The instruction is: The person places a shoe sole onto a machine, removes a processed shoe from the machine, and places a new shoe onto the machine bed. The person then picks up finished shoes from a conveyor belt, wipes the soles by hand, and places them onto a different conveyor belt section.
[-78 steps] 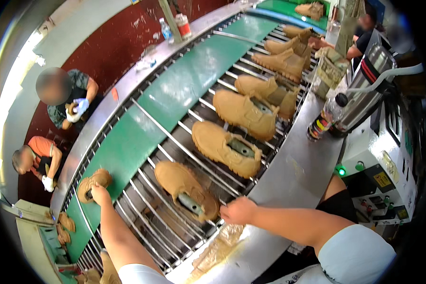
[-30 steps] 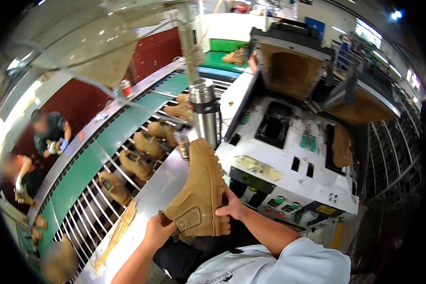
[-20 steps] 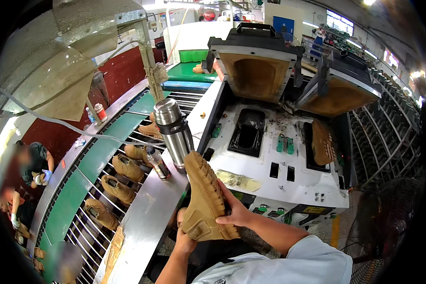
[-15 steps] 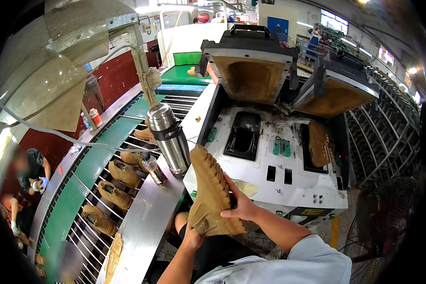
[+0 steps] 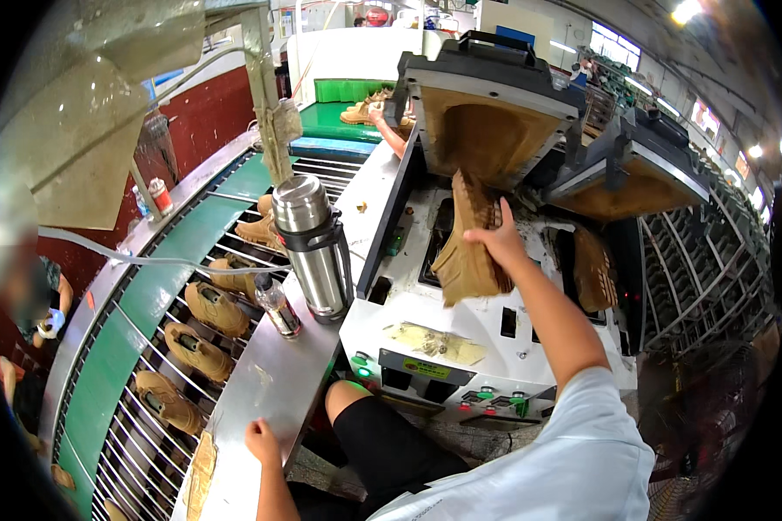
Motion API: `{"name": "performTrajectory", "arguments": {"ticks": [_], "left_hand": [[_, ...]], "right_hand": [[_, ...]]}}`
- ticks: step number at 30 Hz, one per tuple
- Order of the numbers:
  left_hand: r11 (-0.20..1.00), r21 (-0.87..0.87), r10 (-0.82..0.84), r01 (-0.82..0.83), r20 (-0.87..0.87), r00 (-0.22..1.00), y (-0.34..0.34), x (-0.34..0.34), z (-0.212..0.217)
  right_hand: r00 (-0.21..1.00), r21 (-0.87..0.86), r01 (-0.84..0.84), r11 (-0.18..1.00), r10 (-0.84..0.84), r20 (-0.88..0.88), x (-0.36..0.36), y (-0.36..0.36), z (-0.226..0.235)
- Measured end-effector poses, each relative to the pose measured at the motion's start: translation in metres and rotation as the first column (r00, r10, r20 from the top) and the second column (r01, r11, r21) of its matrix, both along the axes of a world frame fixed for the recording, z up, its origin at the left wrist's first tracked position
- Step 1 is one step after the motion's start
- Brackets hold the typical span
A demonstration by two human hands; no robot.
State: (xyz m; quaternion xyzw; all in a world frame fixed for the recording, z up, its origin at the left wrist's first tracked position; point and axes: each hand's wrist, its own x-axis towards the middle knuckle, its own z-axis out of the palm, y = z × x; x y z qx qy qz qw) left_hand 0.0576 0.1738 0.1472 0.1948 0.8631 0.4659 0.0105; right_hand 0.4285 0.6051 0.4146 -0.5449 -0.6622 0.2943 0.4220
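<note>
In my right hand point(image 5: 500, 240), a tan work boot point(image 5: 471, 252) hangs over the left recess of a white pressing machine point(image 5: 443, 321). The thumb lies across the boot, while the other fingers are partly hidden by its lugged sole. Above it is the raised left lid point(image 5: 487, 130), its brown pad facing down. My left hand point(image 5: 263, 443) is over the edge of the metal table point(image 5: 274, 369), its fingers loosely curled with nothing visible in them. A second tan boot point(image 5: 593, 271) lies on its side in the machine's right recess, under the other raised lid point(image 5: 626, 178).
A steel flask point(image 5: 311, 252) and a small bottle point(image 5: 276, 306) stand at left. Beyond them, several tan boots point(image 5: 198, 349) sit on a roller rack beside a green conveyor belt point(image 5: 104, 408). A co-worker's hand point(image 5: 377, 116) touches boots at the back. A fan point(image 5: 695, 434) is at right.
My right hand has carried the boot forward and up, from near my body to over the machine's left recess. My left hand has let go of it and moved left.
</note>
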Motion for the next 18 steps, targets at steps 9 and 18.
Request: {"name": "performTrajectory", "arguments": {"ticks": [9, 18], "left_hand": [[0.954, -0.292, -0.068, -0.072, -0.443, 0.894, -0.048, -0.020, -0.074], [0.809, -0.587, -0.216, -0.042, -0.362, 0.907, -0.067, -0.034, -0.120]], "right_hand": [[0.851, -0.167, 0.309, 0.936, -0.194, 0.489, -0.056, 0.102, 0.000], [0.767, -0.291, 0.254, 0.923, -0.009, 0.642, -0.073, 0.117, -0.035]]}}
